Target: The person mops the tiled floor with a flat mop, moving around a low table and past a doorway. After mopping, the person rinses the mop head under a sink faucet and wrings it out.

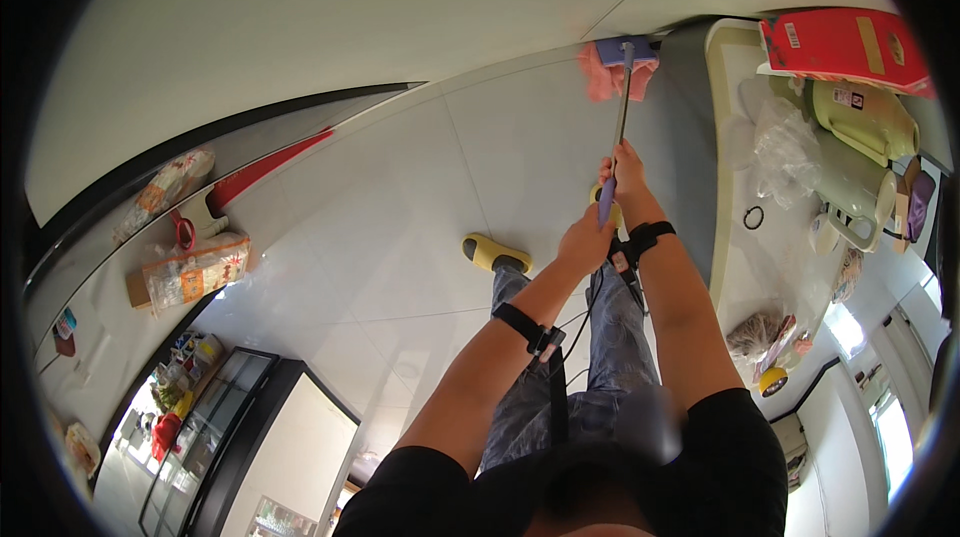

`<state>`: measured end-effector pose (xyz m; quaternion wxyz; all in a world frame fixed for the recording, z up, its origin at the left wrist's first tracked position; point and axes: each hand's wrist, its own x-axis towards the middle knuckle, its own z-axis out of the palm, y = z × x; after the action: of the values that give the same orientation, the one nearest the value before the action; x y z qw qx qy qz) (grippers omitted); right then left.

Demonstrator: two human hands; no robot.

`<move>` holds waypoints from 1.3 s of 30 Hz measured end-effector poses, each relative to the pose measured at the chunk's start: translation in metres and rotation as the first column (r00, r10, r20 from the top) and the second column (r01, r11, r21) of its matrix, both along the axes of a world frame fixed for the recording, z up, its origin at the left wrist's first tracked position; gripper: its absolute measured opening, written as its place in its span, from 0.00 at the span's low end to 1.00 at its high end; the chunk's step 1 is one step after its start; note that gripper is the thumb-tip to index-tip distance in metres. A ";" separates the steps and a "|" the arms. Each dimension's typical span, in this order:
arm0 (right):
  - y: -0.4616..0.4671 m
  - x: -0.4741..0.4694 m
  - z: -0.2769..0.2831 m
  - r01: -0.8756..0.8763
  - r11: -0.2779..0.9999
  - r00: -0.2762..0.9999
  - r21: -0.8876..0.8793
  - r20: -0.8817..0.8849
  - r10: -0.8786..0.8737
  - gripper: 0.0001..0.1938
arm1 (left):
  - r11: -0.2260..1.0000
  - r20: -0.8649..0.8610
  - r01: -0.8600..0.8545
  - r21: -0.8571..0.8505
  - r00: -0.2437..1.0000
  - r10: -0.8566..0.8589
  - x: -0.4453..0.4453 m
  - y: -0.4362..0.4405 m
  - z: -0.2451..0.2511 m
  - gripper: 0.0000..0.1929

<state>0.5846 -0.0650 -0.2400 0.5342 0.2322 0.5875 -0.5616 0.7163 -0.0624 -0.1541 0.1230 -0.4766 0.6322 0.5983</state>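
Note:
My left hand (585,241) grips the purple lower end of a mop's pole (624,106), and my right hand (626,173) is closed round the pole farther up. The pole leads away from me to a flat purple mop head (616,50). A pink cloth (598,79) lies under and around this head on the pale tiled floor, at the foot of the wall and beside the grey side of a counter. Dark straps with small devices circle both my wrists.
On the right, a light-topped counter (739,237) holds a red box (840,49), a green jug (862,117), a plastic bag (784,151) and a black bracelet (754,217). A yellow slipper (495,252) is on my foot. At left are packaged goods (199,274), red-handled scissors (182,228) and a black-framed glass cabinet (217,424).

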 end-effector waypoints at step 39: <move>-0.109 0.377 -0.023 -0.733 0.566 0.585 0.377 -0.075 0.808 0.13 | 0.345 0.134 -0.849 0.401 0.427 0.894 0.324 -0.032 0.008 0.21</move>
<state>0.9619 -0.1736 -0.2629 0.6085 -0.0396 0.7682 -0.1948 1.0401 -0.0940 -0.1458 -0.1525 -0.6684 0.1450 0.7135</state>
